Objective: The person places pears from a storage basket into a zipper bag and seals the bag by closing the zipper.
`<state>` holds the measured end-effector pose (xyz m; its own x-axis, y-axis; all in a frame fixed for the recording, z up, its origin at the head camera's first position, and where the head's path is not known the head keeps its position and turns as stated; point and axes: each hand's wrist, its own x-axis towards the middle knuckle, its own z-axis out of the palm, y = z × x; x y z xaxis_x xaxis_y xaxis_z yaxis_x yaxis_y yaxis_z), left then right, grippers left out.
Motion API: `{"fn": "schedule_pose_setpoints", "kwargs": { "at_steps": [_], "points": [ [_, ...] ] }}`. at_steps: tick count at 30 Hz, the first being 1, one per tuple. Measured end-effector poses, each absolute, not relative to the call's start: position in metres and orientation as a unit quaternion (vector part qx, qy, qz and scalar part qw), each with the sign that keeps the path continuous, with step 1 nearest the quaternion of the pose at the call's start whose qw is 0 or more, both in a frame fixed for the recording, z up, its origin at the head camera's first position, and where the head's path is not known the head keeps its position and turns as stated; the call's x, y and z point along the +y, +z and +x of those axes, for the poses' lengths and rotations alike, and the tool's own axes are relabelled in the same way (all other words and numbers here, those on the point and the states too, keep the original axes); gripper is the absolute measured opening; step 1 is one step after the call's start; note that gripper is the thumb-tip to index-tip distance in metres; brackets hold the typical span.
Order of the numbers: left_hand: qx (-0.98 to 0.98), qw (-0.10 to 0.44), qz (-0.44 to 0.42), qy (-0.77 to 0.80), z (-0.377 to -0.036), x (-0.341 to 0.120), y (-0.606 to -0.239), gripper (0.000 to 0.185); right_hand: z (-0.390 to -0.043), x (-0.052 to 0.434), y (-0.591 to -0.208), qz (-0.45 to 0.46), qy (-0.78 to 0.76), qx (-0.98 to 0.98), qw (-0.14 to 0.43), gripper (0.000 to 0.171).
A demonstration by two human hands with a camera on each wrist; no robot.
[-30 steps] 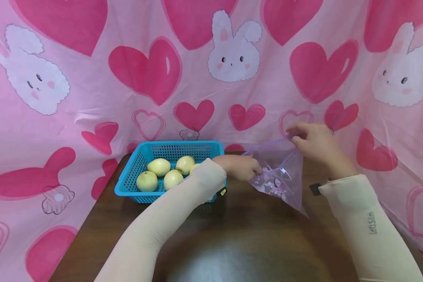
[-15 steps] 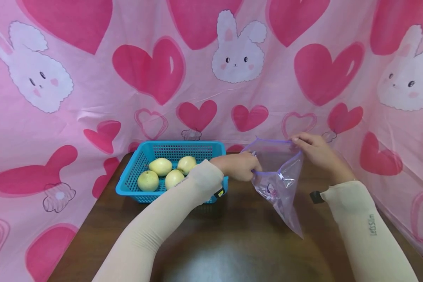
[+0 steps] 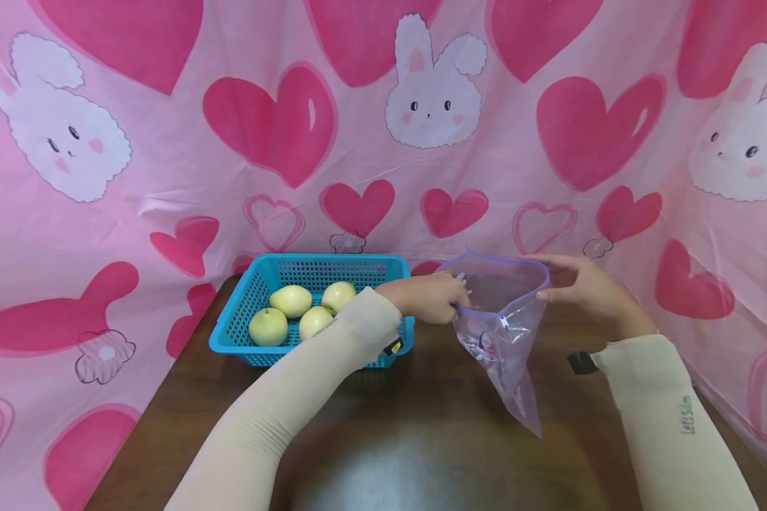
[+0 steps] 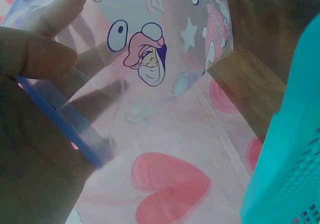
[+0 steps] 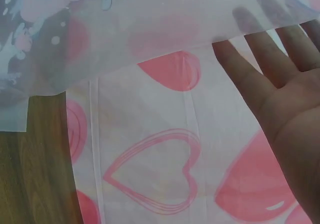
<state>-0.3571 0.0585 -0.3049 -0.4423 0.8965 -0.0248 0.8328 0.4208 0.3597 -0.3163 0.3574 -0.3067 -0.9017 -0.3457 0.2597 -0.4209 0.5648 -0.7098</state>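
The clear plastic bag is held up over the bench, right of the basket, its purple rim spread into a wide mouth and its body narrowing to a low corner; whether that corner touches the wood I cannot tell. The step in hand looks to be holding the mouth wide, and the next move would call for a firm hold on the left of the rim so the soft film does not fold shut. The left grip pinches the rim, thumb on one side of the film and fingers on the other. The right grip is loose at the opposite end, fingers straight and apart, their tips against the film. No contents can be made out in the bag, only printed figures. The blue basket, just beside the left grip, holds at least four pale yellow fruits; the left sleeve hides part of its inside. Behind hangs a pink cloth of hearts and rabbits.
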Motion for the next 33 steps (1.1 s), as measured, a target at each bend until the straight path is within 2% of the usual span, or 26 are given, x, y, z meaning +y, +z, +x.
{"fn": "schedule_pose_setpoints", "kwargs": {
  "at_steps": [6,11,15,25,28,33],
  "points": [
    [0.832,0.092,0.522,0.163,-0.361,0.053,-0.307,0.018,-0.323,0.355,-0.305,0.184,0.411,-0.891,0.064,0.048],
    [0.839,0.043,0.52,0.151,-0.364,0.046,-0.31,0.021,-0.329,0.354,-0.305,0.188,0.445,-0.873,0.071,0.041],
    [0.846,0.033,0.509,0.156,-0.365,0.041,-0.312,0.024,-0.329,0.352,-0.307,0.171,0.461,-0.867,0.083,0.039],
    [0.865,0.021,0.482,0.137,-0.364,0.039,-0.319,0.051,-0.32,0.349,-0.331,0.14,0.491,-0.841,0.181,0.034],
    [0.868,0.028,0.477,0.131,-0.362,0.037,-0.322,0.054,-0.315,0.343,-0.339,0.121,0.507,-0.832,0.191,0.034],
    [0.861,-0.003,0.493,0.128,-0.361,0.032,-0.325,0.055,-0.315,0.333,-0.347,0.137,0.579,-0.78,0.194,0.033]
  ]
}}
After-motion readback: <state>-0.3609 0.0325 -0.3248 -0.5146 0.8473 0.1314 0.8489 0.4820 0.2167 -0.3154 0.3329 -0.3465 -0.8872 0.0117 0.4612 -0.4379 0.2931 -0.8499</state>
